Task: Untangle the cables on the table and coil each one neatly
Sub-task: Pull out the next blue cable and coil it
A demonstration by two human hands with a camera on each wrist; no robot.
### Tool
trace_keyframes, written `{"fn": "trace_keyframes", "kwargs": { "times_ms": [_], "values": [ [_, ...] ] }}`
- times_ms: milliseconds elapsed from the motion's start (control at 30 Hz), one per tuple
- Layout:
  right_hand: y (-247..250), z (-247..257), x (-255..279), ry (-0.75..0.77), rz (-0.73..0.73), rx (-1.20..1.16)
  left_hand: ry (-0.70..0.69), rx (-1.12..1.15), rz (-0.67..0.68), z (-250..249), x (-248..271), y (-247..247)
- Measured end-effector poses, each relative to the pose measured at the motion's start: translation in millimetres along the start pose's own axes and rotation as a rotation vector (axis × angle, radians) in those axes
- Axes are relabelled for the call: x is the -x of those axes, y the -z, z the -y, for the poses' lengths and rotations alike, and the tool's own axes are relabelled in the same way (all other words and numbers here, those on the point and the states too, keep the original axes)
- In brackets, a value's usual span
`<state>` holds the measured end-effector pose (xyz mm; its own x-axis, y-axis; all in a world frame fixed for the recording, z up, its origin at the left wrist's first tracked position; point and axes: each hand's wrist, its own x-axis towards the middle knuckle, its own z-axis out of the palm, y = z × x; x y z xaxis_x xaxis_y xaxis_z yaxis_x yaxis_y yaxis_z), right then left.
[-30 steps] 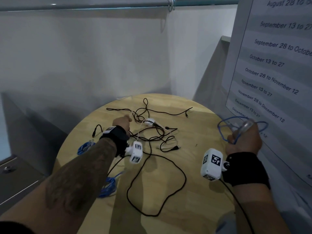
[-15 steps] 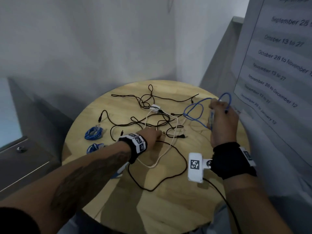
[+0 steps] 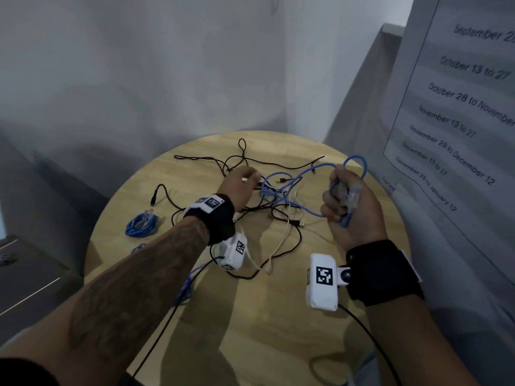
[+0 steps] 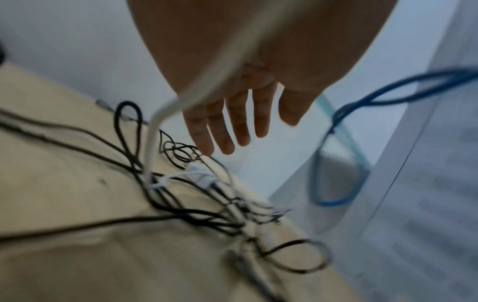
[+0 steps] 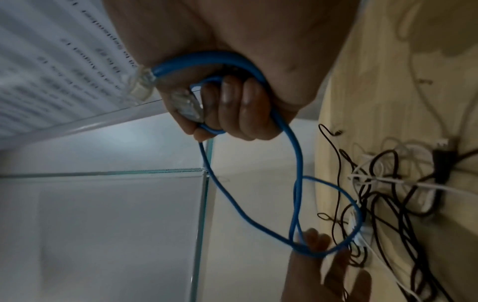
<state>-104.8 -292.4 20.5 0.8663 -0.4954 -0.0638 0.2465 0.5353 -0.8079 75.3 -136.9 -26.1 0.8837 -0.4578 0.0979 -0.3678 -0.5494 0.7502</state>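
Your right hand (image 3: 354, 207) grips the blue network cable (image 3: 292, 188), half gathered; your left hand (image 3: 239, 185) hovers open over the tangled black and white cables (image 3: 278, 227) on the round wooden desk (image 3: 250, 330). One blue coil (image 3: 140, 225) lies finished; most remain.

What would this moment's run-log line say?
right hand: grips blue cable, both plugs in fist | left hand: open over black-white tangle | coiled blue cable: on table

Black cable tangle (image 3: 250, 201) crowds table (image 3: 250, 344) centre, coiled blue cable (image 3: 139, 225) left, near edge bare
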Motion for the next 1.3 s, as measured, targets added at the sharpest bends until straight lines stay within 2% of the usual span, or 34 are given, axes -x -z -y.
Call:
{"fn": "trace_keyframes", "kwargs": {
  "times_ms": [67, 100, 133, 167, 233, 300, 333, 367, 467, 567, 700, 833, 900, 967, 1000, 1033, 1067, 1100, 1133, 1200, 1233, 1300],
  "values": [
    [-3, -5, 4, 0.017, -0.034, 0.087, -0.111, 0.163, -0.178, -21, 28, 14],
    [-5, -8, 7, 0.062, -0.067, 0.193, -0.177, 0.207, -0.263, -32, 44, 22],
    [-7, -11, 13, 0.117, -0.093, 0.329, -0.216, 0.266, -0.291, -42, 61, 30],
    [-11, -15, 20, 0.165, -0.102, 0.462, -0.211, 0.363, -0.236, -50, 76, 37],
    [-18, -25, 36, 0.244, -0.042, 0.656, -0.054, 0.612, 0.113, -59, 103, 45],
    [-30, -36, 52, 0.261, 0.068, 0.799, 0.116, 0.722, 0.456, -60, 126, 48],
    [-35, -40, 59, 0.246, 0.118, 0.848, 0.173, 0.768, 0.556, -57, 136, 48],
    [-40, -44, 66, 0.223, 0.169, 0.869, 0.216, 0.823, 0.589, -51, 143, 47],
    [-49, -51, 83, 0.159, 0.351, 0.892, 0.323, 0.937, 0.511, -29, 155, 53],
    [-49, -58, 100, 0.162, 0.469, 0.946, 0.324, 0.958, 0.464, -19, 164, 62],
    [-44, -62, 115, 0.239, 0.442, 0.954, 0.332, 0.963, 0.406, -22, 173, 70],
    [-43, -58, 123, 0.451, 0.277, 1.107, 0.358, 0.896, 0.405, -21, 174, 78],
    [-45, -51, 127, 0.457, 0.204, 1.086, 0.389, 0.793, 0.414, -21, 177, 80],
    [-50, -43, 127, 0.360, 0.211, 0.914, 0.302, 0.461, 0.394, -21, 180, 81],
    [-52, -39, 126, 0.339, 0.233, 0.903, 0.226, 0.312, 0.319, -21, 179, 81],
    [-55, -35, 127, 0.335, 0.265, 0.966, 0.161, 0.258, 0.218, -23, 178, 82],
    [-59, -33, 128, 0.328, 0.306, 1.053, 0.123, 0.318, 0.147, -26, 178, 83],
    [-64, -31, 129, 0.312, 0.360, 1.115, 0.099, 0.448, 0.148, -30, 177, 85],
    [-70, -29, 131, 0.283, 0.420, 1.136, 0.065, 0.575, 0.209, -35, 177, 86],
    [-78, -26, 130, 0.245, 0.489, 1.119, 0.004, 0.683, 0.376, -44, 178, 87],
    [-81, -25, 126, 0.252, 0.476, 1.108, -0.006, 0.712, 0.441, -46, 179, 88],
    [-83, -19, 119, 0.280, 0.419, 1.083, 0.017, 0.731, 0.490, -49, 181, 94]
  ]
}}
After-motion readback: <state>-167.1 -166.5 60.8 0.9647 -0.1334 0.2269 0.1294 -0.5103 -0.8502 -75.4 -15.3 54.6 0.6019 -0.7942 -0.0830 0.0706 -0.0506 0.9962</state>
